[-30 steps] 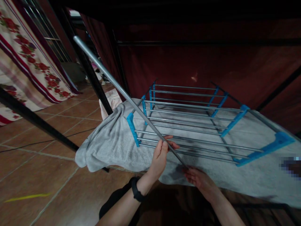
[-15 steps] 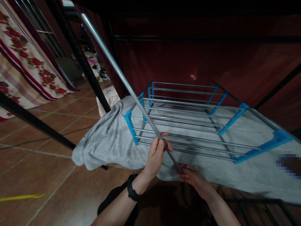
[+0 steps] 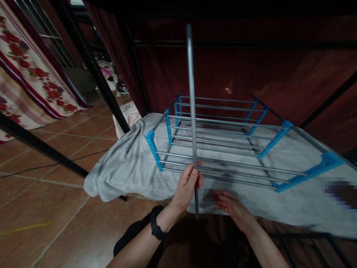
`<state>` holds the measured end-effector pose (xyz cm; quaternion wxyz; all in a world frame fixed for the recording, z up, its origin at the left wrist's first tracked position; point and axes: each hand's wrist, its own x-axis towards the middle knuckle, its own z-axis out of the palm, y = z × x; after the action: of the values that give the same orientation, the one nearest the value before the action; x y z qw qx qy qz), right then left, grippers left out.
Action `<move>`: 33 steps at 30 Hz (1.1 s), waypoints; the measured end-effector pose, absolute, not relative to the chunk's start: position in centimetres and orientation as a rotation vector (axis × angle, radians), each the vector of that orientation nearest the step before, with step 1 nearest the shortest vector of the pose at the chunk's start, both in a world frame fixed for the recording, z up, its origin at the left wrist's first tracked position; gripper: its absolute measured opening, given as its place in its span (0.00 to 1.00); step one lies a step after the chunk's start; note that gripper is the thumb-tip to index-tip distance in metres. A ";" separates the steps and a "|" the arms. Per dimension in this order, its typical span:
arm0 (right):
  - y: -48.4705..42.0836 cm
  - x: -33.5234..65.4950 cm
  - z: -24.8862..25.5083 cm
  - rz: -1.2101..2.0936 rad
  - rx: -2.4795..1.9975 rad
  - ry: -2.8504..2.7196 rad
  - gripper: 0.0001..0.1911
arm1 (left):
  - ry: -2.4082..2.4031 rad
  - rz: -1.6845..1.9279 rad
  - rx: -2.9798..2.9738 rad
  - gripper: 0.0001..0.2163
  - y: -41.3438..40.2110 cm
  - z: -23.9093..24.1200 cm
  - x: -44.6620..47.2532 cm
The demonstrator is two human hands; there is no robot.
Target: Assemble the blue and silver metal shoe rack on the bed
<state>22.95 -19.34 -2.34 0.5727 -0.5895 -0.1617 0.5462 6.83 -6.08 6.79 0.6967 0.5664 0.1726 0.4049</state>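
Observation:
A grey metal tube (image 3: 192, 93) stands nearly upright in front of me. My left hand (image 3: 190, 181) is closed around its lower part, and a short length of tube shows below the fingers. To the right of the tube's lower end, my right hand (image 3: 229, 204) is apart from it and holds nothing; its fingers are stretched out with the palm turned inward. Behind the tube lies a rack (image 3: 223, 131) of thin metal bars joined by blue plastic brackets (image 3: 154, 150). The tube hides a strip of the rack's bars.
The rack rests on a grey blanket (image 3: 122, 163) spread over a bed with black metal posts (image 3: 95, 67). A dark red curtain (image 3: 237, 70) hangs behind. At the left are a floral curtain (image 3: 41, 78) and the tiled floor (image 3: 50, 208) with a black cable (image 3: 55, 165).
The tube has swung from a leftward slant to nearly vertical. My right hand has let go of its lower end, while my left hand keeps its grip.

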 end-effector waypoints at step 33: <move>-21.2 28.5 3.0 0.914 -1.156 -0.253 0.18 | 0.568 0.598 2.089 0.15 -4.4 4.3 7.5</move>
<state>28.48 -21.19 3.02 0.7331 -0.5257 -0.1153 0.4158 7.49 -4.43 4.27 0.4329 0.8385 0.2281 0.2398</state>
